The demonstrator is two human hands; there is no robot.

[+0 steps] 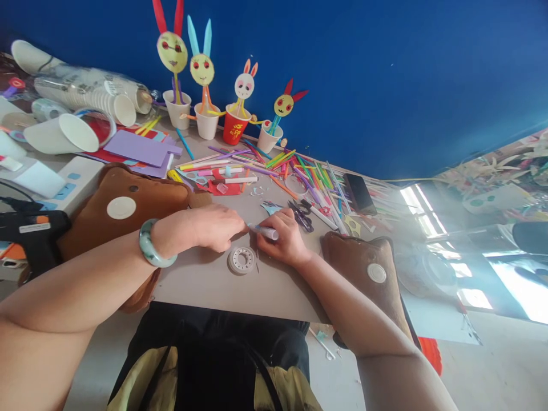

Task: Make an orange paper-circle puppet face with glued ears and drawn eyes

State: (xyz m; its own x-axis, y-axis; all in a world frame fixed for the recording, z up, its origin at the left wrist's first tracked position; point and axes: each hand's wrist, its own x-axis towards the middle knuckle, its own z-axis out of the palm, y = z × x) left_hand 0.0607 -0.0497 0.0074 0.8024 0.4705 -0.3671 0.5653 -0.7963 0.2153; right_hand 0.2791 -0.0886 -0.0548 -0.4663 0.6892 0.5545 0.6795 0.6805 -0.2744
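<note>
My right hand (282,237) is closed around a pale marker-like tube (268,232), whose narrower bluish end points toward my left hand. Fingers bent downward, my left hand (214,227) rests at the table with a green-white bangle on its wrist. Whatever its fingertips pinch, if anything, is hidden beneath them. Just below and between both hands lies a white roll of tape (242,260). Beyond the right hand are dark-handled scissors (302,216) and a light-blue paper scrap (270,208).
Paper cups with rabbit-faced figures, one in a red cup (235,130), line the blue wall. Coloured sticks and markers (278,162) are scattered behind my hands. Brown cushions (92,197) flank me; a black glue gun (34,231) is far left, a phone (360,194) right.
</note>
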